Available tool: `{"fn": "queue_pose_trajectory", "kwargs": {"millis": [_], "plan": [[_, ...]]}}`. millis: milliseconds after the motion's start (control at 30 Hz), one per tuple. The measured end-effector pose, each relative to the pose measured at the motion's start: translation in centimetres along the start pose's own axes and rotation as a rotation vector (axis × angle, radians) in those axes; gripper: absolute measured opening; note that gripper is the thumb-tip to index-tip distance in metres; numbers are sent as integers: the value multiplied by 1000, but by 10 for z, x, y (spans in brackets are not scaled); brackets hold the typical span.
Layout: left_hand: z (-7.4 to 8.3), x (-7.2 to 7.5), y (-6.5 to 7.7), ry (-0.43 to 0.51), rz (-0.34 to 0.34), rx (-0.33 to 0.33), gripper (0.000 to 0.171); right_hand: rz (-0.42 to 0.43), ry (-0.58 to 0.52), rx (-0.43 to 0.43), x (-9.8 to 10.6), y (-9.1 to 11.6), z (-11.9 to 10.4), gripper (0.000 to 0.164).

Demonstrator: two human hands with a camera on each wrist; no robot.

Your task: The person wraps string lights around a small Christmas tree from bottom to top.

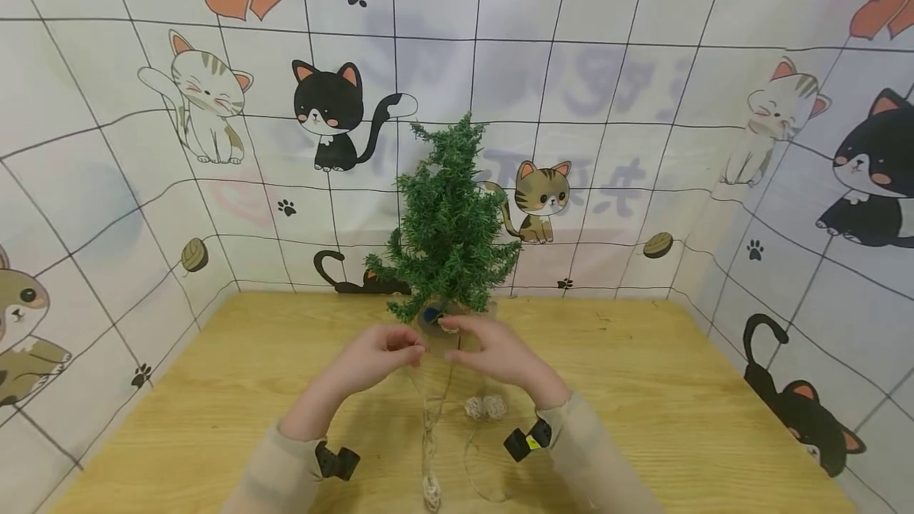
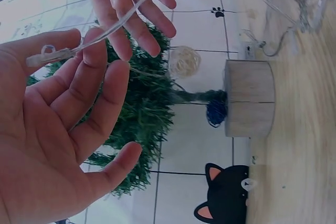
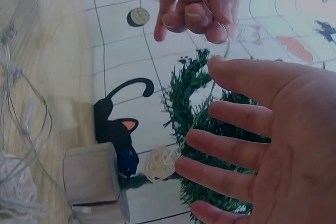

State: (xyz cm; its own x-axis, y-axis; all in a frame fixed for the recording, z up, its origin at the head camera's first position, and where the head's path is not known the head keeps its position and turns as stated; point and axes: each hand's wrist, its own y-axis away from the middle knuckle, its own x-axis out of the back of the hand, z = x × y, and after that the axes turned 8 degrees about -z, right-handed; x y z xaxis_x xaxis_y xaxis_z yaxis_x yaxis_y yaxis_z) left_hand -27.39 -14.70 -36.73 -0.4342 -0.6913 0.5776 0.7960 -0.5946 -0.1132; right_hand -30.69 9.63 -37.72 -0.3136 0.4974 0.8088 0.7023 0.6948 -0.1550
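Observation:
A small green artificial tree (image 1: 450, 220) stands upright on a round wooden base (image 2: 249, 98) at the table's back. In front of it, my left hand (image 1: 382, 351) pinches a clear string-light cord (image 2: 126, 17) near its clear plastic connector (image 2: 50, 56). My right hand (image 1: 500, 347) has its fingers spread beside the cord, the thumb tip close to it; whether they touch is unclear. A white woven ball (image 3: 161, 163) hangs on the cord near the right fingers. By the trunk sits a dark blue woven ball (image 2: 216, 113).
More white woven balls (image 1: 485, 408) and looped cord lie on the wooden table (image 1: 643, 387) between the forearms. Another ball (image 1: 432, 492) lies near the front edge. A cat-printed tile-pattern sheet (image 1: 443, 62) surrounds the table at the back and sides.

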Motion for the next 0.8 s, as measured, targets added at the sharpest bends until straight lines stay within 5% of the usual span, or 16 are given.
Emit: {"fn": "queue_pose_trajectory", "kwargs": {"millis": [433, 567, 800], "plan": [[20, -3, 7, -34, 41, -19, 20, -77, -137, 70, -7, 5, -20, 34], [23, -5, 9, -37, 77, -15, 18, -197, -300, 69, -12, 2, -20, 31], [32, -6, 11, 12, 137, -58, 19, -434, -586, 243, -19, -4, -20, 30]]}}
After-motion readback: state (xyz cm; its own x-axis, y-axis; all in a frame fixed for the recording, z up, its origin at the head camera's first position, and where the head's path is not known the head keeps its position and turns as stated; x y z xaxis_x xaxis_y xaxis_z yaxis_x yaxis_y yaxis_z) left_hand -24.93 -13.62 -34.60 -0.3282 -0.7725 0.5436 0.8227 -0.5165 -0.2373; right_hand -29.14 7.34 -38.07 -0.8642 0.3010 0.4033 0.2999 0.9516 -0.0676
